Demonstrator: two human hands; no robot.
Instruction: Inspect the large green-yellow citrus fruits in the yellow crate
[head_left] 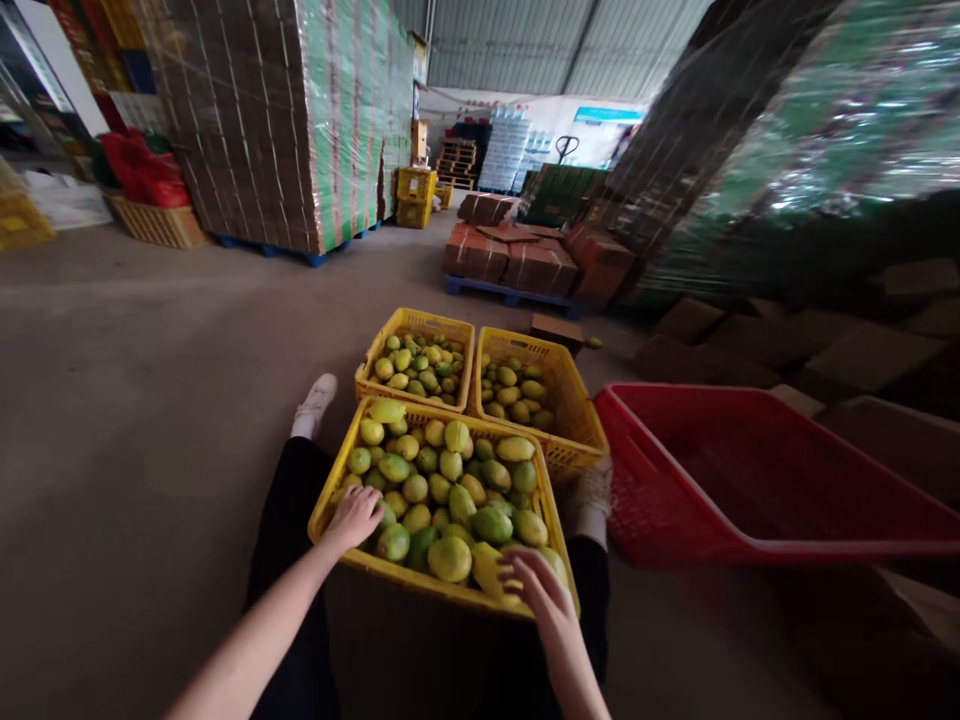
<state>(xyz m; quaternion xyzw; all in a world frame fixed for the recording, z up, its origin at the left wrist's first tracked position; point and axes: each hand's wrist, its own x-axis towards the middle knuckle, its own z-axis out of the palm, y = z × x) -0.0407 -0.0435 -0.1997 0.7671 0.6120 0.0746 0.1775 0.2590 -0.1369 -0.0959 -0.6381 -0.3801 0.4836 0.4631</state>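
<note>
A yellow plastic crate [442, 590] full of yellow-green oval fruits [450, 559] is between my legs. My left hand [358, 517] is over its left side, fingers loosely bent and touching the fruits there; no fruit shows gripped in it. Near the front right corner, my right hand [536, 580] has its fingers apart and slightly curled. It is just above or against a yellow fruit [487, 568], and I cannot tell whether they touch. The undersides of both hands are hidden.
Two more yellow crates, one left [367, 375] and one right [581, 425], hold similar fruits just beyond. A red basket [660, 530] is at my right. Cardboard pieces [862, 355] lie behind it. Flat-packed boxes [540, 268] sit on a blue pallet [510, 293]; wrapped stacks [345, 130] rise farther back.
</note>
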